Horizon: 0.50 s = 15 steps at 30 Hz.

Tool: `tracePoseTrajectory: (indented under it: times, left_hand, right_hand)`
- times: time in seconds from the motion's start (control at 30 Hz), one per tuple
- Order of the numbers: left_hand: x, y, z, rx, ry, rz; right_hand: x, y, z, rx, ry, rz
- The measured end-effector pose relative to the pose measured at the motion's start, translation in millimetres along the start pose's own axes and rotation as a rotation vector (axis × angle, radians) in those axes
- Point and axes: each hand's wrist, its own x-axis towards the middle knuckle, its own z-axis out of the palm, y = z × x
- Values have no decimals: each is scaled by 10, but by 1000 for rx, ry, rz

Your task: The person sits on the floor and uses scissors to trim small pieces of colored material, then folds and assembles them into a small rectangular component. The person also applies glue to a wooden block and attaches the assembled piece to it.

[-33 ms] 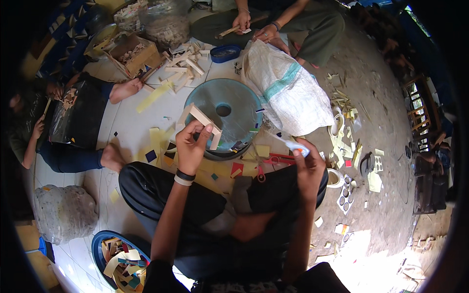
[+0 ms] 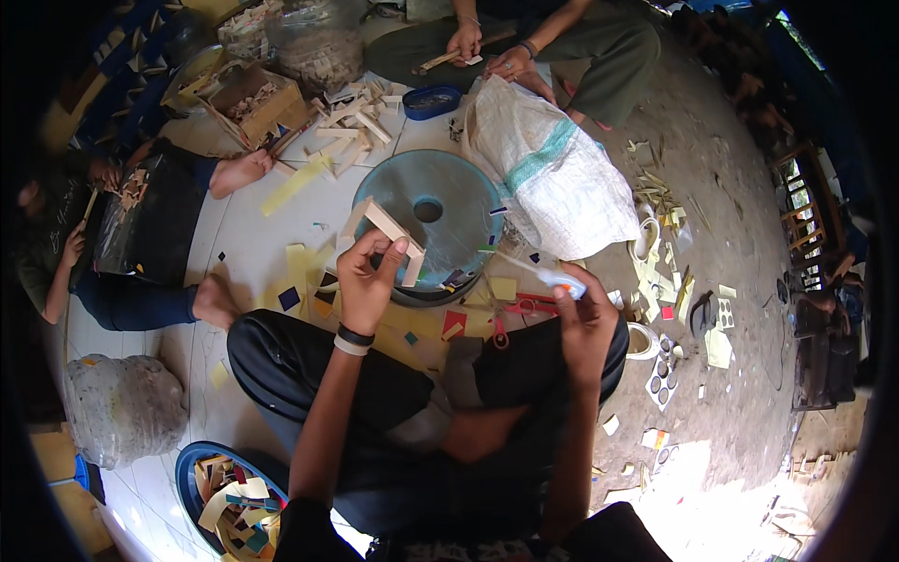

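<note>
My left hand (image 2: 368,279) is closed on a small frame of pale wooden strips (image 2: 386,225), lifted over the edge of a round blue-grey disc (image 2: 448,201) with a hole in its middle. To the right, my right hand (image 2: 586,318) grips a thin tool with a light blue handle (image 2: 548,274), its tip pointing left toward the disc. Red-handled scissors (image 2: 510,311) lie on the floor between my hands, among coloured paper scraps. I sit cross-legged in dark trousers.
A white woven sack (image 2: 552,169) lies right of the disc. Wooden strips (image 2: 351,122), a cardboard box (image 2: 253,103) and a blue bowl (image 2: 431,98) lie beyond. One person sits opposite (image 2: 524,47), another at left (image 2: 140,244). A blue basin of scraps (image 2: 229,496) and a tape roll (image 2: 642,341) are near.
</note>
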Motion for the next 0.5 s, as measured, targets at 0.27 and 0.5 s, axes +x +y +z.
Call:
tracePoseTrajectory:
  times: [0.27,0.5]
  left_hand:
    - [-72,53,62,304,-34,161]
    - [-42,78,78,337,-36,182]
  right_hand:
    - [-11,-345,530,-385,-162,-144]
    - [72,-432,706,-466,-256,-329]
